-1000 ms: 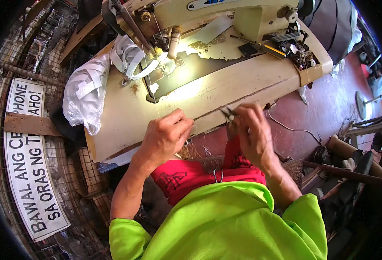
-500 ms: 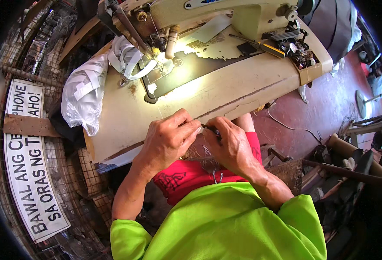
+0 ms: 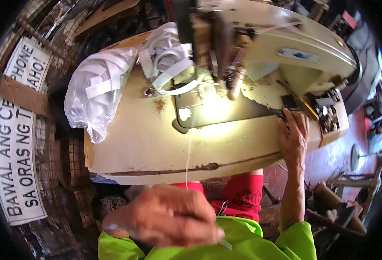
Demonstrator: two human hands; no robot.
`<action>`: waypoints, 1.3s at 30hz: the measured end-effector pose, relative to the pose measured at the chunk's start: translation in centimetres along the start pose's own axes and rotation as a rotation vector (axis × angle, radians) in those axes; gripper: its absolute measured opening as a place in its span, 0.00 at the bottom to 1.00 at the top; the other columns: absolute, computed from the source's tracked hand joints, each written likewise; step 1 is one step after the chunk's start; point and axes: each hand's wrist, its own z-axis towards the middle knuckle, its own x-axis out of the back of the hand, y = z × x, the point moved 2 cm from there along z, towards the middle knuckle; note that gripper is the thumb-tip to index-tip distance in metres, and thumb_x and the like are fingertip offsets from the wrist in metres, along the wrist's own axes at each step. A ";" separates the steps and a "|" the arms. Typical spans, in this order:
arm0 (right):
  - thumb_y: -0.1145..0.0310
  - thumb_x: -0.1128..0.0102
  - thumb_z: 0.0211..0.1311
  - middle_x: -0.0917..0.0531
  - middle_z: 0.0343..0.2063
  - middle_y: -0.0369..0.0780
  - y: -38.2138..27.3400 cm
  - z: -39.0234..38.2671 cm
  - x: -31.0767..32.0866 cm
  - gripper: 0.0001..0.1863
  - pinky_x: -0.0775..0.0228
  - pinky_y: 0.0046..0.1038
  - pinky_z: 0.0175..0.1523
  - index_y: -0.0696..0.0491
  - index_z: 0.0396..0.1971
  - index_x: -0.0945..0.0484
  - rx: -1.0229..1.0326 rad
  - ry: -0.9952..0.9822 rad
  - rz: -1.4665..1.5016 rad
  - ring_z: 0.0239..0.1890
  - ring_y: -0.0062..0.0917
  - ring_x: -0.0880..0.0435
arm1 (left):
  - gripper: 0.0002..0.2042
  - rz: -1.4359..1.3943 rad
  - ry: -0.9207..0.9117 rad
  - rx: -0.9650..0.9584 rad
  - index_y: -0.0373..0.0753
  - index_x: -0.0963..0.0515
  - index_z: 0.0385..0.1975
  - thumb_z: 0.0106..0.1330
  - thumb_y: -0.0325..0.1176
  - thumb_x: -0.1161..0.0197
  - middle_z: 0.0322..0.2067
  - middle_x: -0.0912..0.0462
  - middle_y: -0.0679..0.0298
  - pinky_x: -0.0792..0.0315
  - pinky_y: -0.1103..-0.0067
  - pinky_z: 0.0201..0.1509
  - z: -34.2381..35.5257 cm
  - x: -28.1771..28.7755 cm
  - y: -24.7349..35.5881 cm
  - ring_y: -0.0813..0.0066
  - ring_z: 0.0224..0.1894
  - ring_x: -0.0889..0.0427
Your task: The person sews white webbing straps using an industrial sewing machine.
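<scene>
My left hand [image 3: 173, 216], smeared by motion, is closed low in front of my shirt. A narrow white strip [image 3: 187, 162] runs from the sewing machine's lit needle area over the table edge to this hand. A pale end pokes out past my fingers. My right hand [image 3: 296, 134] rests on the right side of the tabletop, fingers bent round a small dark object, mostly hidden. Just beyond it lies a yellow-handled screwdriver [image 3: 309, 110]. The cream sewing machine [image 3: 260, 73] stands over the worn table [image 3: 147, 147].
A clear plastic bag of white strips [image 3: 96, 93] sits at the table's left, beside a loose coil of white band [image 3: 167, 60]. An open tray of small metal parts [image 3: 329, 115] is at the right end. Wire mesh with a sign [image 3: 15, 160] stands left.
My hands, close together over the table edge before, have parted. The left has come down toward my shirt with the strip; the right has moved right onto the tabletop. The view has shifted.
</scene>
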 end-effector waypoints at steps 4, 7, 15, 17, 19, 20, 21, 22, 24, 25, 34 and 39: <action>0.75 0.35 0.56 0.22 0.45 0.44 -0.3 -0.5 -0.2 0.17 0.32 0.37 0.56 0.55 0.48 0.20 -0.082 0.033 -0.019 0.50 0.39 0.25 | 0.08 -0.084 -0.189 -0.289 0.28 0.17 0.38 0.59 0.20 0.34 0.36 0.19 0.55 0.27 0.79 0.28 0.4 2.7 -1.3 0.69 0.30 0.19; 0.75 0.36 0.57 0.22 0.44 0.43 -0.8 0.2 -0.5 0.17 0.32 0.37 0.56 0.56 0.48 0.20 -0.075 0.023 0.024 0.50 0.38 0.24 | 0.07 -0.055 -0.014 -0.307 0.29 0.17 0.33 0.54 0.18 0.30 0.31 0.18 0.58 0.30 0.79 0.23 -0.1 2.4 -0.7 0.70 0.27 0.19; 0.74 0.36 0.58 0.21 0.44 0.43 0.0 -0.3 -0.7 0.14 0.33 0.36 0.57 0.56 0.45 0.18 -0.092 0.008 -0.003 0.50 0.38 0.24 | 0.06 0.615 0.100 0.134 0.36 0.21 0.32 0.54 0.22 0.34 0.31 0.21 0.60 0.24 0.73 0.31 1.4 4.6 -5.2 0.64 0.31 0.18; 0.73 0.35 0.58 0.20 0.44 0.44 -0.4 0.3 -0.5 0.13 0.33 0.35 0.57 0.56 0.45 0.18 -0.109 0.027 0.038 0.50 0.38 0.23 | 0.06 1.350 0.335 0.147 0.36 0.25 0.28 0.52 0.21 0.35 0.26 0.26 0.61 0.28 0.70 0.25 2.0 5.3 -9.5 0.63 0.25 0.22; 0.72 0.36 0.59 0.20 0.44 0.43 -0.1 0.2 -0.7 0.13 0.33 0.35 0.57 0.56 0.44 0.18 -0.126 0.027 0.021 0.50 0.37 0.23 | 0.07 1.301 0.392 0.034 0.35 0.25 0.28 0.50 0.20 0.34 0.26 0.25 0.61 0.29 0.72 0.26 3.0 5.5 -10.5 0.64 0.24 0.22; 0.71 0.36 0.59 0.20 0.44 0.43 0.0 0.3 -0.7 0.13 0.33 0.35 0.57 0.56 0.43 0.17 -0.116 0.041 0.038 0.50 0.37 0.23 | 0.08 1.258 0.499 -0.010 0.35 0.24 0.28 0.50 0.19 0.34 0.26 0.25 0.62 0.29 0.72 0.25 3.6 5.4 -10.2 0.65 0.24 0.23; 0.71 0.36 0.59 0.20 0.43 0.43 -0.1 0.2 -0.6 0.12 0.32 0.35 0.57 0.56 0.43 0.17 -0.106 0.056 0.055 0.50 0.37 0.23 | 0.09 1.214 0.606 -0.054 0.36 0.24 0.28 0.49 0.18 0.33 0.26 0.25 0.62 0.30 0.72 0.25 4.1 5.4 -10.1 0.65 0.23 0.23; 0.71 0.35 0.58 0.19 0.43 0.42 -0.2 0.3 -0.6 0.12 0.32 0.34 0.57 0.56 0.42 0.17 -0.120 0.048 0.049 0.50 0.36 0.23 | 0.09 1.245 0.642 -0.102 0.36 0.23 0.27 0.48 0.18 0.33 0.25 0.26 0.63 0.30 0.73 0.25 4.6 5.8 -10.5 0.66 0.22 0.24; 0.71 0.35 0.58 0.19 0.43 0.42 0.1 0.0 -0.7 0.12 0.32 0.34 0.57 0.56 0.42 0.17 -0.121 0.054 0.044 0.49 0.36 0.23 | 0.08 1.233 0.649 -0.103 0.36 0.23 0.26 0.48 0.18 0.33 0.24 0.26 0.63 0.30 0.73 0.25 5.4 6.1 -11.1 0.66 0.22 0.24; 0.71 0.35 0.58 0.19 0.43 0.42 0.2 -0.2 -0.7 0.12 0.32 0.34 0.56 0.56 0.42 0.17 -0.110 0.060 0.038 0.49 0.36 0.23 | 0.08 1.221 0.669 -0.106 0.36 0.23 0.26 0.48 0.18 0.33 0.24 0.26 0.63 0.30 0.73 0.25 5.6 6.1 -11.4 0.66 0.22 0.24; 0.71 0.34 0.58 0.18 0.42 0.41 0.3 -0.4 -0.7 0.11 0.31 0.34 0.55 0.55 0.41 0.17 -0.139 0.066 0.061 0.48 0.36 0.22 | 0.07 1.396 0.673 -0.147 0.36 0.24 0.22 0.48 0.20 0.33 0.24 0.25 0.61 0.29 0.70 0.28 6.6 6.9 -12.7 0.61 0.24 0.23; 0.70 0.34 0.58 0.18 0.42 0.41 0.3 -0.1 -0.8 0.11 0.30 0.34 0.55 0.55 0.40 0.16 -0.130 0.068 0.045 0.48 0.35 0.22 | 0.08 1.463 0.673 -0.140 0.36 0.19 0.27 0.48 0.18 0.31 0.22 0.25 0.68 0.35 0.80 0.24 6.7 7.0 -12.5 0.79 0.18 0.31</action>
